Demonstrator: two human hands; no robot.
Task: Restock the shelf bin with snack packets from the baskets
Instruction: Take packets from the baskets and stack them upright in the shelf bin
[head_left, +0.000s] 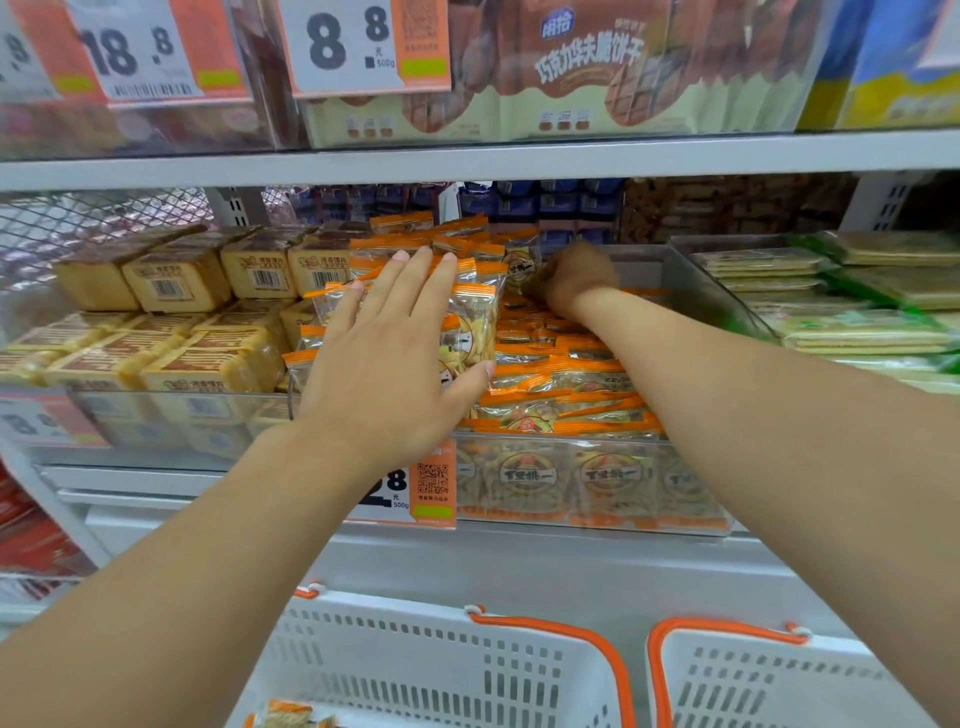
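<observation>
Baskets: two white slotted plastic baskets with orange handles, the left basket (441, 670) and the right basket (769, 680), sit nearest; a few orange-edged packets (283, 714) lie in the left one.
Bin label: the price tag (415, 486) on the clear plastic shelf bin (587, 483) shows a QR code and "500g".
Left hand: the left hand (395, 358) lies flat, fingers (423, 275) straight, pressing the standing clear snack packets with orange edges (472, 322).
Right hand: the right hand (569, 278) is curled deep in the bin; whether it grips a packet cannot be told.
Advice: the person should brace the stack while tucking packets in behind.
Upper tags: "18.8" and "8.8 500g".
</observation>
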